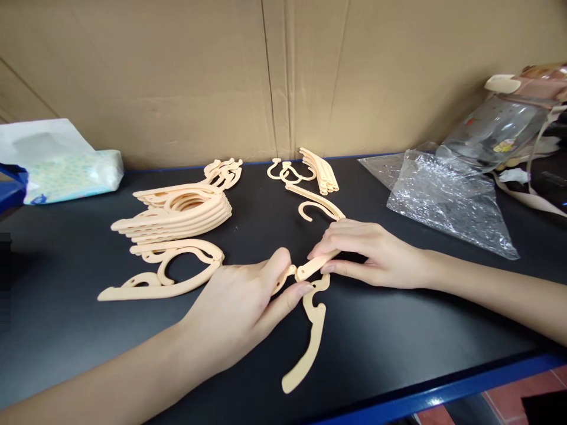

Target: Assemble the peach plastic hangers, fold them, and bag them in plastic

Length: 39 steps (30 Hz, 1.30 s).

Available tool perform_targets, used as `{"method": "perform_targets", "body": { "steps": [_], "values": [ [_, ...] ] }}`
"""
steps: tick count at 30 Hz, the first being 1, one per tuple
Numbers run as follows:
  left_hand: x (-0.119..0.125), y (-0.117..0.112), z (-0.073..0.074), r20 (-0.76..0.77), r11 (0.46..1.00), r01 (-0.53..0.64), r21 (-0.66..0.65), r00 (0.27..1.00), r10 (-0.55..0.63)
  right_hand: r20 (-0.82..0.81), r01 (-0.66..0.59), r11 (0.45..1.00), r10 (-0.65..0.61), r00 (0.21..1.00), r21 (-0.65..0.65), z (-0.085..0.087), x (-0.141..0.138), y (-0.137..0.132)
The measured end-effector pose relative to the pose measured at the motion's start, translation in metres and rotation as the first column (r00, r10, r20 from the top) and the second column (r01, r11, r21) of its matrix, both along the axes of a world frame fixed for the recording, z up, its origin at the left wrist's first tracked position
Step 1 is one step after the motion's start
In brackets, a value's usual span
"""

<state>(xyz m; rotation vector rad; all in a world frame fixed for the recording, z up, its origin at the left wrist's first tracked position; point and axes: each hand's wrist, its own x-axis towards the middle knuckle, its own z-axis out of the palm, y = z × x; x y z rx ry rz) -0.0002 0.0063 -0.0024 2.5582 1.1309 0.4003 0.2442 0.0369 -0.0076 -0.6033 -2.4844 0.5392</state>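
Note:
My left hand pinches one end of a peach plastic hanger piece that curves down toward the table's front edge. My right hand grips a second peach hanger arm where it meets the first piece, between the two hands. Both hands rest on the black table. A loose hook and another arm lie just beyond my right hand.
A stack of assembled peach hangers lies at centre left, with one single hanger in front. More hooks and arms sit near the cardboard wall. A clear plastic bag, a bottle and a tissue pack flank the table.

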Motion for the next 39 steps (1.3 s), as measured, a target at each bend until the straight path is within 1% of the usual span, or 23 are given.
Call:
{"method": "perform_targets", "body": {
  "steps": [4,12,17,20,24,28,33,36,39],
  "values": [
    [0.001,0.000,-0.001,0.007,1.000,0.003,0.028,1.000,-0.003,0.000,-0.004,1.000,0.004,1.000,-0.031,0.000,0.001,0.000],
    [0.001,0.000,-0.001,0.033,0.997,0.011,0.078,0.999,-0.014,-0.016,-0.009,0.986,0.006,1.000,-0.166,0.005,0.002,0.001],
    [0.001,0.000,-0.002,0.025,0.991,0.031,0.127,0.999,-0.034,-0.017,-0.017,0.979,0.013,1.000,-0.205,0.005,0.001,0.002],
    [0.000,-0.001,-0.005,-0.015,0.983,0.055,0.175,0.998,-0.053,-0.021,-0.023,0.977,0.019,1.000,-0.213,0.005,0.001,0.002],
    [0.000,-0.003,-0.009,-0.094,0.960,0.070,0.272,0.995,-0.046,-0.019,-0.037,0.975,0.034,0.999,-0.218,0.005,0.002,0.002],
    [0.003,-0.004,-0.007,-0.167,0.926,0.085,0.367,0.986,-0.024,-0.026,-0.049,0.975,0.044,0.999,-0.217,0.005,0.002,0.003],
    [0.007,-0.003,0.002,-0.249,0.903,0.149,0.403,0.967,-0.048,-0.028,-0.054,0.975,0.049,0.998,-0.215,0.004,0.002,0.003],
    [0.007,-0.003,0.003,-0.268,0.884,0.173,0.435,0.962,-0.056,-0.020,-0.049,0.975,0.045,0.999,-0.217,0.004,0.001,0.003],
    [0.006,-0.003,0.003,-0.274,0.889,0.179,0.422,0.960,-0.063,-0.014,-0.050,0.976,0.048,0.999,-0.212,0.003,0.001,0.004]
  ]
}}
